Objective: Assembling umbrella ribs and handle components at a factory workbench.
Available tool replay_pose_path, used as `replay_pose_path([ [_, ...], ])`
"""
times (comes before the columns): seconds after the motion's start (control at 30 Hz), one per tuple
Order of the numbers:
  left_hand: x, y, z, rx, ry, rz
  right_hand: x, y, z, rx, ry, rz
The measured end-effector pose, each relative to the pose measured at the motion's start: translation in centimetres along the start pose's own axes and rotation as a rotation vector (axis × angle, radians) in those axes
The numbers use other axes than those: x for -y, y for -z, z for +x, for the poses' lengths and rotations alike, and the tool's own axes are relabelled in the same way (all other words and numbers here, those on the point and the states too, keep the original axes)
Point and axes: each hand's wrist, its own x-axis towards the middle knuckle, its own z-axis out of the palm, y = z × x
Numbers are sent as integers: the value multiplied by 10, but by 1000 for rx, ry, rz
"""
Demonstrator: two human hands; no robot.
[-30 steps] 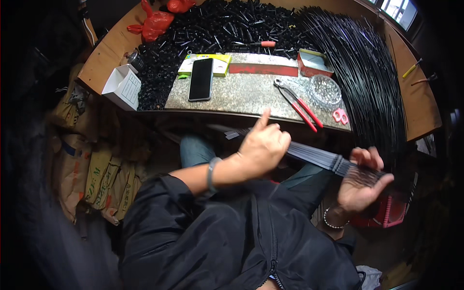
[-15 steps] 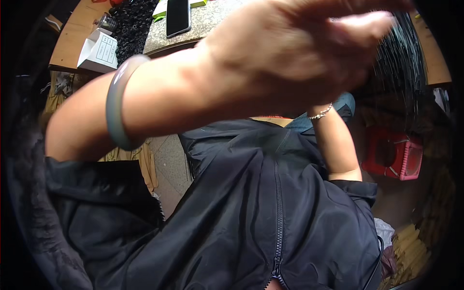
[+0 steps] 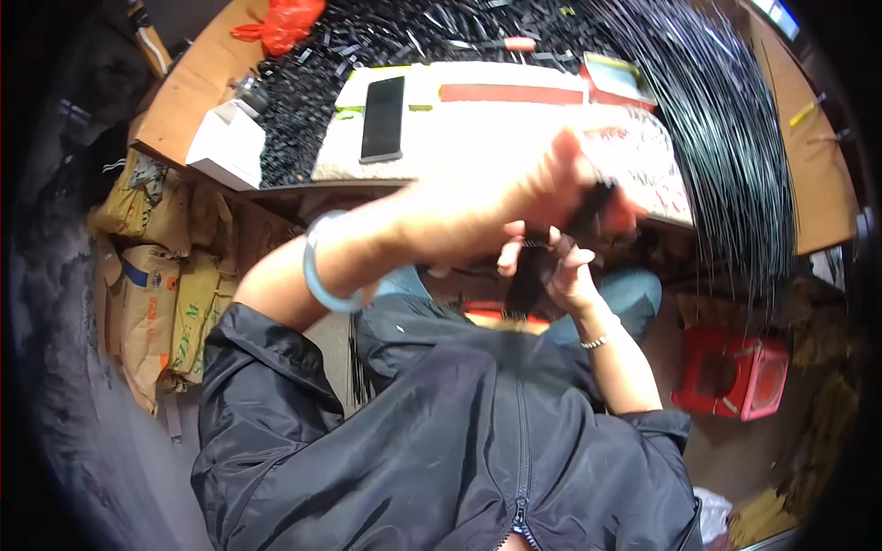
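1. Workbench (image 3: 197, 87): brown wooden top, curved by the lens, spanning 10 to 2 o'clock. Bare wood shows at both ends.
2. Black strands (image 3: 726, 138): a long glossy sheaf lying across the bench at 1 to 2 o'clock, its ends hanging over the near edge.
3. Black loose pieces (image 3: 303, 101): a dense scatter over the bench top from 11 to 12 o'clock.
4. Pale mat (image 3: 478, 138): speckled slab at 12 o'clock, bearing a red strip (image 3: 510, 93) along its far edge.
5. Brown paper sacks (image 3: 161, 303): stacked under the bench at 9 o'clock, on the grey floor (image 3: 110, 459).
6. Red plastic stool (image 3: 730, 372): on the floor at 3 to 4 o'clock.
7. Left hand (image 3: 542, 188): raised near the camera at centre, blurred, blocking part of the mat. Fingers curl closed on the upper end of the dark bundle (image 3: 537, 271); a pale green bangle (image 3: 322, 266) rings the wrist.
8. Right hand (image 3: 565, 271): just below the left, touching it. Fingers wrap around the same bundle lower down; a thin bracelet (image 3: 595, 342) sits on the wrist.
9. Dark bundle: a short black sheaf held upright between both hands at centre, above the lap; largely hidden by the fingers.
10. White box (image 3: 225, 147): on the bench's left corner at 10 o'clock.
11. Red plastic bag (image 3: 280, 23): at 11 o'clock.
12. Black phone (image 3: 382, 118): flat on the mat at 11 to 12 o'clock.
13. Small tray (image 3: 614, 78): at 1 o'clock, beside the strip.
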Motion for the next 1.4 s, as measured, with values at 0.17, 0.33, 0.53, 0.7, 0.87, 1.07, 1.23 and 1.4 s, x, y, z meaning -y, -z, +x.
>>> replay_pose_path([
  [0.17,10,-11,-1,368,56,-143,61,-31,11,-499,-486,-121],
  [0.33,39,155,51,-500,35,917,8,-7,5,-444,-152,-196],
  [0.53,54,328,97,-959,113,1808,12,6,15,-427,-171,-126],
  [0.7,53,345,118,-974,142,1706,20,23,14,-482,-140,-140],
  [0.87,34,345,134,-1168,-235,591,22,29,14,-483,-151,-200],
  [1.07,36,284,187,-784,-150,392,21,31,14,-482,-148,-147],
  [1.23,79,256,225,-378,111,1759,23,26,10,-501,-134,-156],
  [1.4,91,249,222,-350,218,1862,22,23,3,-495,-135,-190],
])
